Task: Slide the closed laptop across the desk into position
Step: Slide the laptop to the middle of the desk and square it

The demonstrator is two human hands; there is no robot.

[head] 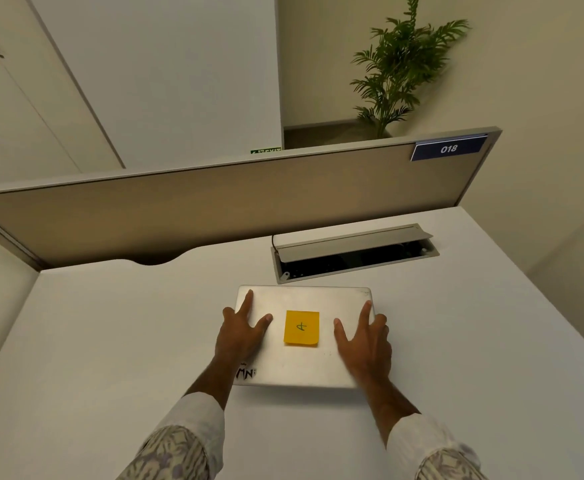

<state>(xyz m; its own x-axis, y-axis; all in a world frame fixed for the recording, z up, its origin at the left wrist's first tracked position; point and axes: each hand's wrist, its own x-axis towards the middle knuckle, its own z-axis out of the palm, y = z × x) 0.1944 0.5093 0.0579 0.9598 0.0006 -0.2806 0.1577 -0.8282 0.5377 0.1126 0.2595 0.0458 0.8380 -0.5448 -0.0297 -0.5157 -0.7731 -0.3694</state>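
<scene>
A flat, brushed-silver closed laptop [304,362] — square yellow sticky note [301,328] on its lid — lies mid-worktop [110,341]. Left hand [240,336] and right hand [366,341] press flat on it, fingers splayed, grasping nothing.

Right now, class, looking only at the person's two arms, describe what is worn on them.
Both hands are bare, with no gloves, rings or watch visible. The left hand and right hand emerge from long sleeves: plain white cuffs at the forearm, then pale fabric with a muted greyish-purple leafy pattern on the left sleeve and the right sleeve.
</scene>
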